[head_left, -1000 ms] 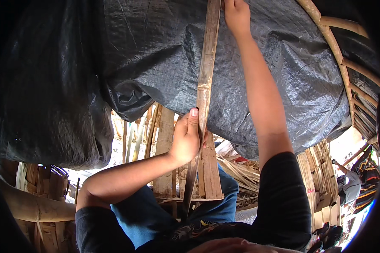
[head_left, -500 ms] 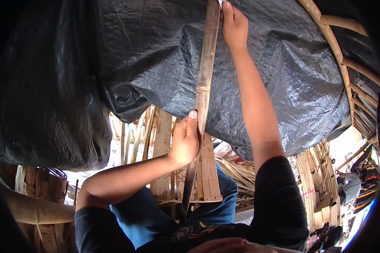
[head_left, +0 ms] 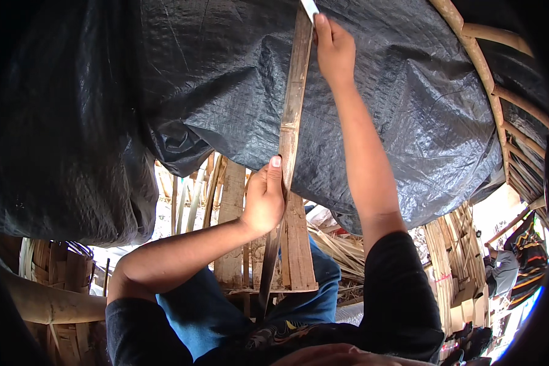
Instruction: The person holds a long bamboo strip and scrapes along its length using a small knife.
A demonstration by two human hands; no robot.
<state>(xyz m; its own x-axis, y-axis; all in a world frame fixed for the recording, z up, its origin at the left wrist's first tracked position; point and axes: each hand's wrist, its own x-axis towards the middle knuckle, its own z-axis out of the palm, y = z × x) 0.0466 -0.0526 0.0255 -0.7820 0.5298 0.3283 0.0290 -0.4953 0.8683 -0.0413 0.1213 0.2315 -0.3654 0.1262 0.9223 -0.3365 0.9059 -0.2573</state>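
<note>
A long, brown bamboo strip [head_left: 291, 116] stands steeply in front of me, from the top of the view down between my legs. My left hand [head_left: 265, 198] is closed round its middle, thumb lying along the strip. Higher up, my right hand [head_left: 337, 53] is closed on a knife [head_left: 310, 8]. Its pale, shiny blade lies against the strip's upper part near the top edge of the view; the handle is hidden in my fist. The strip's top end is out of view.
A black plastic tarp [head_left: 372, 116] hangs close behind the strip. Wooden boards [head_left: 230, 213] stand between my knees, with split bamboo pieces [head_left: 341, 253] behind. A thick bamboo pole [head_left: 49, 302] lies at left. Stacked strips [head_left: 451, 256] and dark striped cloth [head_left: 524, 259] are at right.
My right hand has come slightly down and left along the strip, and more of the knife blade shows. My left hand keeps its grip; the strip has shifted slightly left.
</note>
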